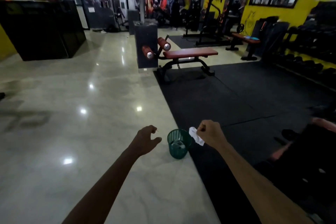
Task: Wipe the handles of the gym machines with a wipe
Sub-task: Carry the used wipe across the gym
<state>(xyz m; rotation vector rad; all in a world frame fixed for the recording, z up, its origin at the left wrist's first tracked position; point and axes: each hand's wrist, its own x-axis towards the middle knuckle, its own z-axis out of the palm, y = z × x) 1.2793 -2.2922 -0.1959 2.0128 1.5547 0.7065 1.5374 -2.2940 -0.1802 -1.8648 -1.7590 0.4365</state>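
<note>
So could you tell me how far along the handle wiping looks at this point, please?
Some wiping seems done: the green bin on the floor already holds crumpled white material. In hand: the right hand pinches a crumpled white wipe beside the bin's rim, while the left hand holds nothing. Which machine handles remain to be wiped cannot be told from here.

Head-height, forward and down

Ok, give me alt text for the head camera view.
A person's right hand holds a crumpled white wipe over a green bin on a gym floor; the left hand is empty. A red bench stands ahead.
</note>
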